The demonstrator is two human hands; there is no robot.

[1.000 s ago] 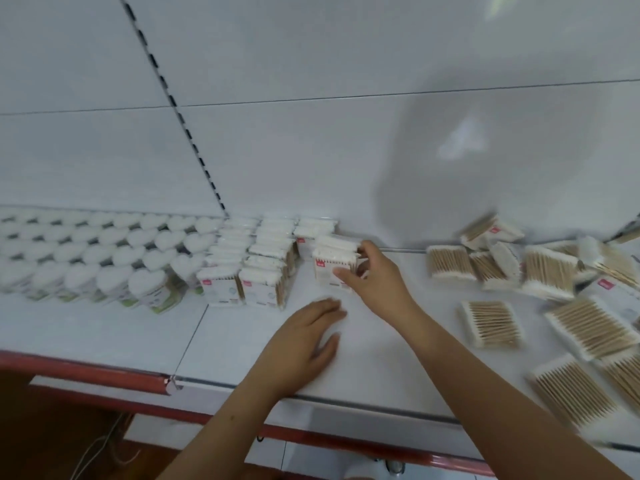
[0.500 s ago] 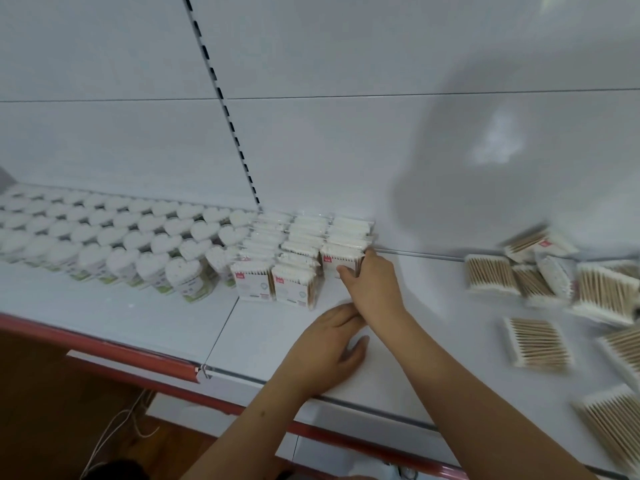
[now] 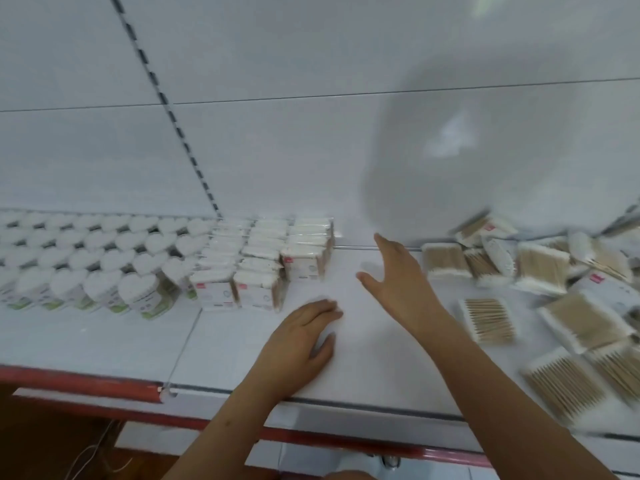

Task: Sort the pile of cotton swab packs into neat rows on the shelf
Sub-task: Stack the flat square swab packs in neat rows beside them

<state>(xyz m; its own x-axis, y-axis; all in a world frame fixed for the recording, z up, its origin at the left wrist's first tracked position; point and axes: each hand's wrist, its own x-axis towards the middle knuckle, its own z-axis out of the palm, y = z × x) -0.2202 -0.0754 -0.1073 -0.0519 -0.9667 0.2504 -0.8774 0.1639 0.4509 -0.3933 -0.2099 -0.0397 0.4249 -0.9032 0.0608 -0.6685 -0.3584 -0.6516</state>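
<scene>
Three rows of upright cotton swab packs [image 3: 263,258] stand at the back of the white shelf [image 3: 221,344], the right row's front pack [image 3: 303,265] shorter than the others. A loose pile of swab packs [image 3: 540,268] lies flat at the right. My left hand [image 3: 301,344] rests palm down on the shelf, holding nothing. My right hand [image 3: 398,278] hovers with spread fingers just right of the rows, empty.
Heart-shaped white swab boxes [image 3: 104,258] fill the shelf's left section in rows. A single flat pack [image 3: 488,320] lies near my right forearm. The red shelf edge [image 3: 79,382] runs along the front. A white back panel rises behind.
My right hand has let go of the pack it set at the front of the right row and has drawn back to the right, fingers spread. My left hand stays on the shelf.
</scene>
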